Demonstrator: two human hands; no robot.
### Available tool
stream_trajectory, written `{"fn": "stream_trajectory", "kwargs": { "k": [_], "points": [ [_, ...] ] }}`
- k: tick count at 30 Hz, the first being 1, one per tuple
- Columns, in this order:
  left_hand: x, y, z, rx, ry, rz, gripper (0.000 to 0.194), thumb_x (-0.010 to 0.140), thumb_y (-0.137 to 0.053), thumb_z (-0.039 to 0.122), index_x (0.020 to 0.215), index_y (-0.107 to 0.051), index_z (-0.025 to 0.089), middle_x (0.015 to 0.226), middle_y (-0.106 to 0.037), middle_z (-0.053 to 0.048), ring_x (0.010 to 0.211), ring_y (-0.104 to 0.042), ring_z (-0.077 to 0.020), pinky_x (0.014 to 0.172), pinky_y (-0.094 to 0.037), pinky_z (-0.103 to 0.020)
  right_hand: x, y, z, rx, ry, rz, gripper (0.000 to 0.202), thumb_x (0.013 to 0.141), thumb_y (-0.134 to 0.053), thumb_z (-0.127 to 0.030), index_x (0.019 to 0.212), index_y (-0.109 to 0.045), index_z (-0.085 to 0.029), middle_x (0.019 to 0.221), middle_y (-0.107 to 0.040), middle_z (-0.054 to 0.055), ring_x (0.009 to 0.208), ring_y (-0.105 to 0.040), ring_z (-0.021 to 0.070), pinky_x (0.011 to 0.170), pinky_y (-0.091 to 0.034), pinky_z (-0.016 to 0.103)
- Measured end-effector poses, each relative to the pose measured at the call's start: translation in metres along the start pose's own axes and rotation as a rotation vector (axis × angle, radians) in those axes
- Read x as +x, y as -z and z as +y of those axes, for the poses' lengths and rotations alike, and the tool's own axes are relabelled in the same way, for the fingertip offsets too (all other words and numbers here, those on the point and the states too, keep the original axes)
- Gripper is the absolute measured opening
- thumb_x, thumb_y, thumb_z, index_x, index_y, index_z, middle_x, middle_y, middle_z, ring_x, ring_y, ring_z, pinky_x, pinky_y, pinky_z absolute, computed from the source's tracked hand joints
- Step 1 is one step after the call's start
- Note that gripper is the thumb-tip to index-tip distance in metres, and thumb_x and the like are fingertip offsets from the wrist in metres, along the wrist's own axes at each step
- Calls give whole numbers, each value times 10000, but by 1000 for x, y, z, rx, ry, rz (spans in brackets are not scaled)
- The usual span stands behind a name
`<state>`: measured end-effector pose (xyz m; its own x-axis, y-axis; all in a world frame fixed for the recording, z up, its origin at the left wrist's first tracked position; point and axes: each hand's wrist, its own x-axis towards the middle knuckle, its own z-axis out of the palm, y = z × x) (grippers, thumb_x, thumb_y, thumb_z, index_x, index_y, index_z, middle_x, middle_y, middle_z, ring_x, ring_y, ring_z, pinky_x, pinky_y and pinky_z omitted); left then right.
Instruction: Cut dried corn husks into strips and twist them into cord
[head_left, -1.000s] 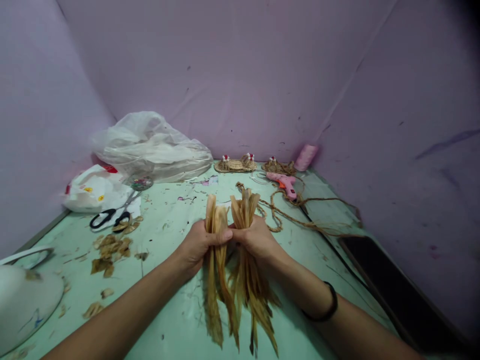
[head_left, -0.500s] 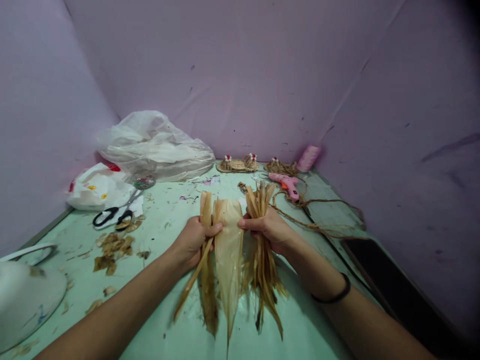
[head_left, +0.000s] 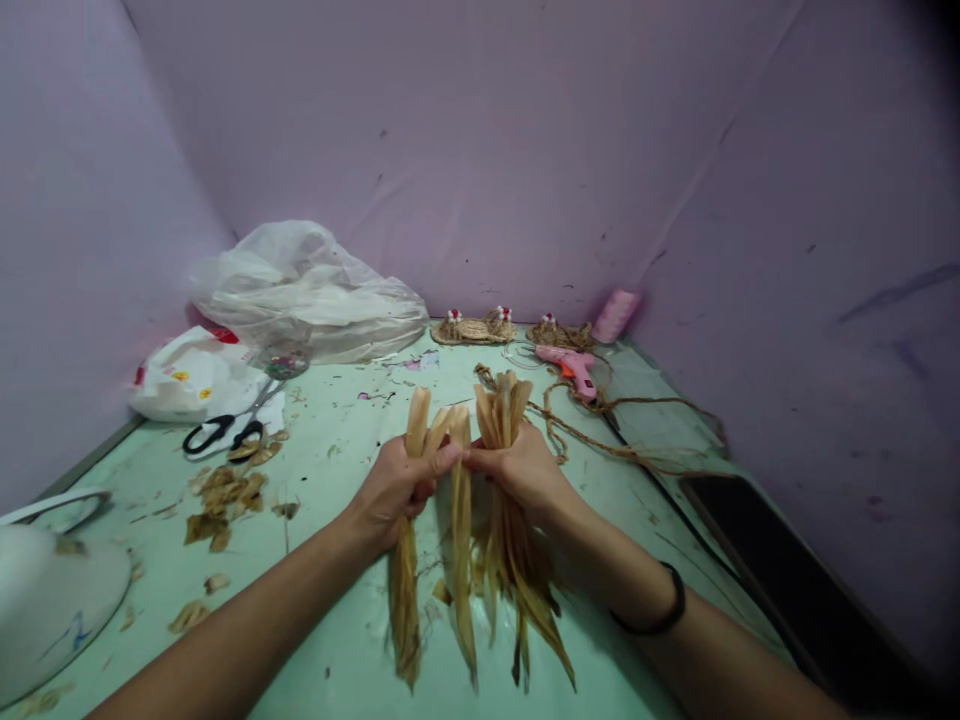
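Observation:
Several dried corn husk strips [head_left: 406,600] hang from my left hand [head_left: 397,485], whose fingers are closed around them. A thicker bundle of husk strips [head_left: 517,560] is gripped in my right hand [head_left: 525,470], its upper ends fanned above the fingers. Between the hands a narrow folded husk [head_left: 462,560] hangs down, pinched by my thumbs and fingers, which almost meet at its upper part. The lower ends of the strips dangle over the green table [head_left: 337,620].
Black-handled scissors [head_left: 244,425] and husk scraps [head_left: 225,500] lie left, near a white plastic bag [head_left: 180,375]. A clear bag [head_left: 315,290] and woven slippers [head_left: 472,330] stand behind. A pink glue gun [head_left: 570,370], braided cord [head_left: 637,455] and a dark flat object [head_left: 787,570] are right.
My hands have come closer together. The wide flat husk between them is now gathered into a narrow fold, and the loose strip at my left hand lies with the others.

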<state>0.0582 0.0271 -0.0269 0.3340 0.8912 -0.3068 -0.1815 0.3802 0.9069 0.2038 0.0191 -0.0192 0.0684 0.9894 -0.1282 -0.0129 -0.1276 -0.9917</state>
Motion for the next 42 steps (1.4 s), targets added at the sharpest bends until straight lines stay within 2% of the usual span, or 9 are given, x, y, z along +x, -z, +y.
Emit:
{"fn": "stream_trajectory", "kwargs": {
  "k": [3, 5, 8, 11, 16, 18, 25, 33, 42],
  "points": [
    [-5, -6, -1, -53, 26, -124, 356, 528, -786, 333, 745, -616, 108, 528, -565, -4, 461, -511, -98, 447, -398, -197, -7, -8, -1, 14, -7, -69, 137, 522, -646, -153, 607, -540, -164, 511, -499, -50, 451, -423, 87, 415, -352, 208],
    [-6, -7, 0, -72, 65, -190, 341, 534, -779, 318, 747, -627, 100, 591, -617, -49, 540, -576, -146, 524, -448, -242, -11, -11, -2, 26, -28, -104, 114, 524, -623, -142, 604, -544, -162, 501, -496, -49, 423, -411, 82, 387, -345, 205],
    [-3, -3, 1, -32, 97, -202, 308, 568, -745, 327, 730, -635, 89, 571, -625, -75, 460, -545, -128, 397, -351, -193, -14, -13, -4, 43, -22, -135, 109, 526, -635, -151, 585, -544, -157, 504, -501, -44, 417, -413, 76, 383, -353, 205],
    [1, 0, 3, 8, 110, -138, 284, 564, -727, 307, 717, -625, 90, 548, -621, -81, 369, -471, -91, 314, -195, -167, -12, -10, -4, 75, -38, -128, 123, 529, -651, -166, 572, -537, -154, 490, -497, -44, 412, -419, 75, 381, -354, 204],
    [4, 1, 7, 1, 107, 100, 261, 518, -730, 237, 549, -490, 140, 335, -343, 87, 281, -220, -4, 304, -99, -145, -5, -4, 0, 161, -116, -30, 161, 481, -670, -159, 549, -524, -149, 466, -495, -48, 384, -418, 67, 362, -343, 198],
    [5, 1, 7, -8, 87, 123, 290, 519, -733, 243, 538, -458, 154, 329, -304, 105, 283, -207, 0, 307, -112, -141, -2, -2, 1, 174, -157, -30, 172, 471, -673, -154, 532, -512, -149, 456, -493, -50, 370, -416, 61, 354, -333, 194],
    [3, -1, 4, -13, 19, 107, 322, 443, -788, 271, 542, -517, 129, 347, -392, 76, 288, -259, -10, 299, -147, -154, -4, -2, 4, 207, -198, -131, 185, 494, -692, -178, 633, -578, -133, 489, -533, -38, 401, -445, 71, 371, -345, 193],
    [1, -5, 3, -44, -6, 117, 328, 410, -800, 207, 671, -635, 97, 541, -623, -22, 462, -554, -142, 438, -431, -241, -3, -4, 8, 109, -168, -103, 143, 493, -653, -147, 612, -575, -131, 473, -513, -48, 394, -415, 71, 378, -336, 205],
    [-2, -8, 4, -40, 36, 74, 242, 434, -775, 180, 614, -631, 102, 462, -576, 3, 388, -490, -100, 377, -365, -200, -6, -8, 6, 137, -33, -43, 287, 492, -640, -134, 779, -639, -146, 702, -638, -10, 612, -551, 137, 594, -467, 255]
  ]
}}
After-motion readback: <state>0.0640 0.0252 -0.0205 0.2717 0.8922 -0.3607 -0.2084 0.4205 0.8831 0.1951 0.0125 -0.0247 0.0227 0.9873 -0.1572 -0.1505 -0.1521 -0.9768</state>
